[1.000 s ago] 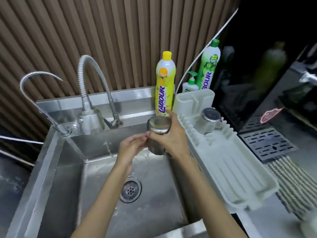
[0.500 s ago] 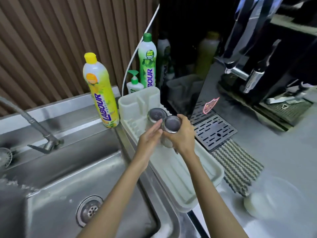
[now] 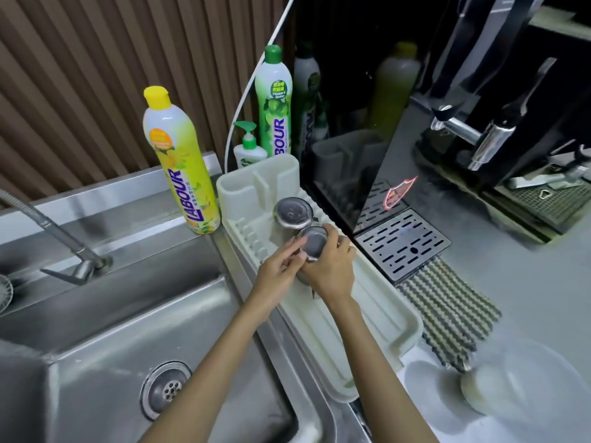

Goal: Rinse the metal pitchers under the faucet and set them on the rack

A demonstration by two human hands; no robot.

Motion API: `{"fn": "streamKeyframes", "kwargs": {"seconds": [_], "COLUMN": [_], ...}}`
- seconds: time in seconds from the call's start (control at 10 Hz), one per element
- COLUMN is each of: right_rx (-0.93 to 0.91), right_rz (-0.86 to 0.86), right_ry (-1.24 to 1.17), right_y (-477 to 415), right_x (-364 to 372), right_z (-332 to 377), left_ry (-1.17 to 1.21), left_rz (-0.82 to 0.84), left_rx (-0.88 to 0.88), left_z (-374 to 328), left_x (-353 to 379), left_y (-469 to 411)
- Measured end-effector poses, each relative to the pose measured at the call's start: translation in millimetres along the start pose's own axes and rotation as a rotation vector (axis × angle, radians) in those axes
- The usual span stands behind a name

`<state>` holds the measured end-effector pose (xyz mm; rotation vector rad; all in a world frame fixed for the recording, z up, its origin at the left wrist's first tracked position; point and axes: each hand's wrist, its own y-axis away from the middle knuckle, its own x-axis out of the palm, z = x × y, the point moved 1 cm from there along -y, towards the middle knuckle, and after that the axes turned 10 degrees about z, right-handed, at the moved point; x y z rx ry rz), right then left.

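Observation:
Two metal pitchers stand bottom-up on the white dish rack (image 3: pixel 377 311) right of the sink. The far pitcher (image 3: pixel 292 214) stands free near the rack's cutlery compartment. Just in front of it is the near pitcher (image 3: pixel 312 243), gripped around its side by my right hand (image 3: pixel 332 266). My left hand (image 3: pixel 281 270) touches the same pitcher from the left with its fingertips. The hands hide the near pitcher's lower part, so I cannot tell whether it rests on the rack. The faucet (image 3: pixel 54 238) is at the left edge, over the steel sink (image 3: pixel 134 346).
A yellow detergent bottle (image 3: pixel 179 164), a green one (image 3: pixel 275 100) and a small pump bottle (image 3: pixel 248 151) stand behind the rack. A black machine with a metal drip grate (image 3: pixel 403 243) is to the right, a striped cloth (image 3: pixel 447 311) in front of it.
The pitcher has gone from over the sink to the rack, beside the one standing there. My view has swung right. In the last half second the hands have lowered slightly.

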<state>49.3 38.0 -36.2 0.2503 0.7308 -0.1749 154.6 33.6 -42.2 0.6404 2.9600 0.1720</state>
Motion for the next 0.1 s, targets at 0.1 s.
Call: {"fn": "streamKeyframes", "kwargs": {"seconds": [0.1], "right_rx": [-0.011], "right_rz": [0.085], "right_ry": [-0.027], "right_y": [5.4], "right_x": [-8.0], "right_z": [4.1], "left_ry": [0.057], "left_rz": [-0.052], "left_rx": [0.017], "left_z": [-6.0], "left_x": [-5.6], "left_y": [8.3]}}
